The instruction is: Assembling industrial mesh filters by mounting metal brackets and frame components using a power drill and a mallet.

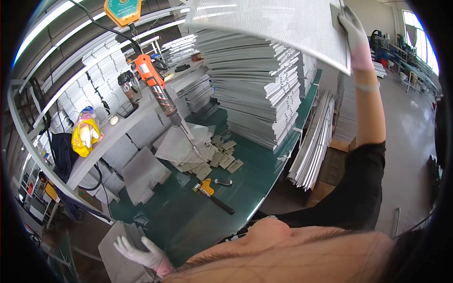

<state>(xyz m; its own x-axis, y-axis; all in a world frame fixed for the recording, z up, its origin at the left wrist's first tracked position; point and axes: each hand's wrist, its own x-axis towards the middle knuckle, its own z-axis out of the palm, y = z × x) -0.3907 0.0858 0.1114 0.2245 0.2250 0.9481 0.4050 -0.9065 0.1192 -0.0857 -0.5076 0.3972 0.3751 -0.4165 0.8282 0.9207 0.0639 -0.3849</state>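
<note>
My right hand (355,40), in a white glove with a pink cuff, is raised at the upper right. It grips the edge of a large white-framed mesh panel (278,23), which is tilted above a tall stack of similar panels (245,75). A small grey-beige piece shows under its fingers. At the lower left my left hand (141,252), also gloved, has its fingers spread. It is over or beside some grey flat sheets (115,250); whether it touches them I cannot tell. Nothing is in it.
An orange power screwdriver (155,82) hangs over the green table (188,226). Below it lie several beige plates (222,155), clear mesh sheets (181,144) and a hammer (219,203). A shelf (111,146) runs along the left. White strips (311,141) lean beyond the table's right edge.
</note>
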